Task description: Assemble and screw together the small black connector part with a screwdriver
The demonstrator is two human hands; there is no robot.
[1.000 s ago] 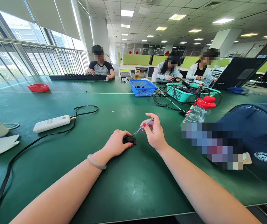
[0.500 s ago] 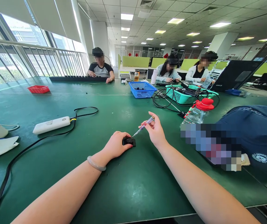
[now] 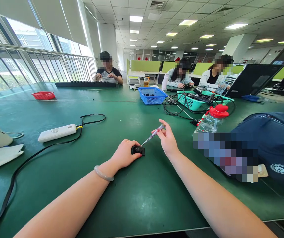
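Note:
My left hand [image 3: 125, 153] grips a small black block-like part [image 3: 138, 150] against the green table [image 3: 142, 198], with thumb and fingers around its left side. Round details show on the part's upper face, too small to make out. In my right hand [image 3: 168, 140] is a screwdriver [image 3: 153, 135] with a clear handle, pinched between thumb and fingers. It slants down to the left, and its tip meets the top of the black part. A pale bangle circles my left wrist.
Left of my hands lie a white power bank [image 3: 57, 133] and a black cable [image 3: 42, 148]. Ahead are a red tray [image 3: 43, 95], a blue basket [image 3: 152, 99] and a green basket [image 3: 194, 105] of cables. A bottle [image 3: 213, 119] and dark blue bag [image 3: 268, 142] stand right. Several people sit opposite.
The screwdriver tip stays on the black part and both hands keep their places. The view shifts slightly. A person across the table has drawn both hands together.

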